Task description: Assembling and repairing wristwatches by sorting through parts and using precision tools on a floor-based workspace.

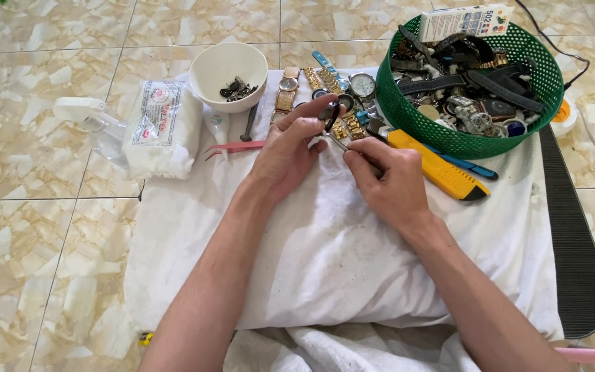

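I see left hand [285, 155] pinching small round dark watch part [332, 114] | right hand [385, 180] gripping thin metal tool [337, 142] | rumpled white cloth [325, 255]

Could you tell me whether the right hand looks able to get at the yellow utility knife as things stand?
Probably yes: the yellow utility knife lies bare on the white cloth beside the right hand, nothing between them, though that hand's fingers pinch a thin metal tool.

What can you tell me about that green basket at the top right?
The green basket is round, seemingly plastic, with an open mesh wall. It sits upright on the white cloth, heaped with watches, dark straps and metal parts. A small printed box leans at its back rim. A yellow utility knife lies just before it. Neither hand touches it.
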